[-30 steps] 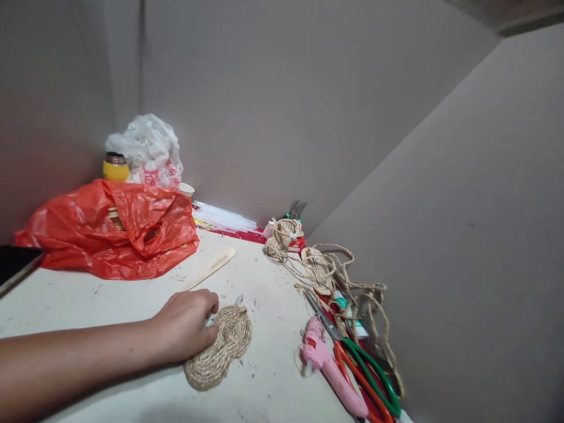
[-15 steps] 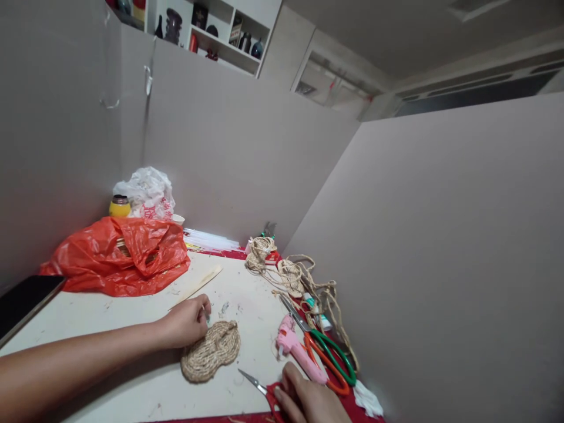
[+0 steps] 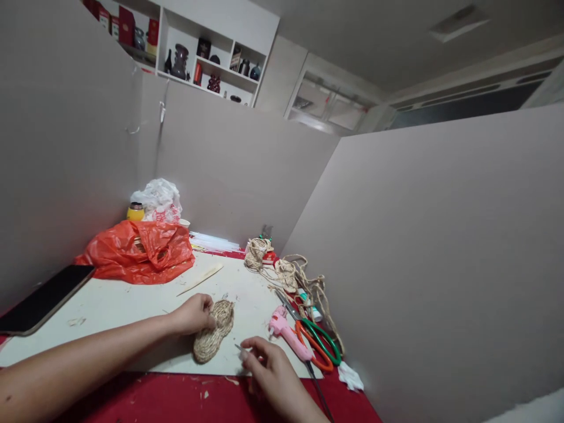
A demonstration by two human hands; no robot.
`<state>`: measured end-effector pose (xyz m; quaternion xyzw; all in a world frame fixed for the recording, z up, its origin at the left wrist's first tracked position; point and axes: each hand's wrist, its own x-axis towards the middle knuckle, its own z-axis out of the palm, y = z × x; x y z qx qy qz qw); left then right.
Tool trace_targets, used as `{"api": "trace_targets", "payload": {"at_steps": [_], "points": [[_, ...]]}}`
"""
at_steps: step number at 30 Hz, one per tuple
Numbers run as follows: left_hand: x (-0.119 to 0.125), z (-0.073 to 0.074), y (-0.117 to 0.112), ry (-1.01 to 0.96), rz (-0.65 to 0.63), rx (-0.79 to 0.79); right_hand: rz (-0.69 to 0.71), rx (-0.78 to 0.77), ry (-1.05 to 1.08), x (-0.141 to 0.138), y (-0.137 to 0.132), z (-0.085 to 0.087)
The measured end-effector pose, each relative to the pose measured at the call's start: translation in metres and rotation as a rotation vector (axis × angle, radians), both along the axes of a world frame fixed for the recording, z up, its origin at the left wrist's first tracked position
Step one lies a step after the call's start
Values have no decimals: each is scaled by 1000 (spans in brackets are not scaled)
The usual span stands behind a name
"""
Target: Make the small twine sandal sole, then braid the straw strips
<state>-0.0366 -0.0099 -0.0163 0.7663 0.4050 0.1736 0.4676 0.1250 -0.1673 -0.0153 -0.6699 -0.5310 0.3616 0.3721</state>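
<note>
A figure-eight-shaped piece of coiled straw rope [image 3: 214,332] lies on the white board [image 3: 150,329]. My left hand [image 3: 197,314] is closed on its left edge, fingertips at the narrow middle. Right of it, my right hand [image 3: 268,361] is closed around small scissors [image 3: 238,347]. Only their metal tip shows, pointing toward the rope piece; the fingers hide the rest. Beyond that hand lie a pink glue gun [image 3: 288,333] and large scissors [image 3: 321,346] with one green and one orange handle loop.
Loose rope [image 3: 304,282] tangles along the right side. A flat pale wooden strip [image 3: 200,279] lies on the board. At the left are a red plastic bag [image 3: 145,258] and a dark tablet or phone [image 3: 46,299]. Grey partitions [image 3: 423,235] enclose the red-covered table [image 3: 176,399].
My left hand now grips the rope piece, which is turned more upright. My right hand has moved left and up toward it with the small scissors. The camera view has shifted.
</note>
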Motion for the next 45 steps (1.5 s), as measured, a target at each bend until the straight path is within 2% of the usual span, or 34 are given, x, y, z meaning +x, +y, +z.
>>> {"api": "trace_targets", "payload": {"at_steps": [5,8,12,18,21,24,28,30,32,34,37,39,40,42,43,45], "points": [[-5,16,-14,-274,48,-72,-115,-55,435,-9,22,8],[-4,22,-21,-420,65,-79,-55,-29,577,-15,32,12],[1,22,-25,-614,70,-155,27,48,707,-19,45,8],[1,30,-29,-674,-10,-227,-48,123,791,-8,59,1],[-1,34,-32,-606,-98,-261,-73,173,800,-1,63,10],[-2,28,-30,-520,-217,-287,-94,239,789,5,67,24],[-2,10,-19,-409,-249,-269,-96,348,712,14,68,48],[-2,0,-12,-382,-229,-253,-115,427,666,22,67,66],[-2,-7,-7,-401,-201,-247,-167,519,642,33,66,93],[-3,-13,-3,-432,-179,-242,-231,633,616,48,65,128],[-5,-17,-2,-448,-173,-193,-318,919,613,70,63,181],[-7,-19,-4,-424,-187,-139,-307,1008,567,82,65,204],[-7,-19,-4,-406,-194,-115,-302,997,548,86,67,208],[-8,-20,-5,-369,-203,-76,-294,854,494,91,77,201],[-8,-21,-5,-355,-202,-64,-290,716,452,92,84,189],[-7,-22,-5,-326,-197,-59,-258,523,420,93,101,156]]}}
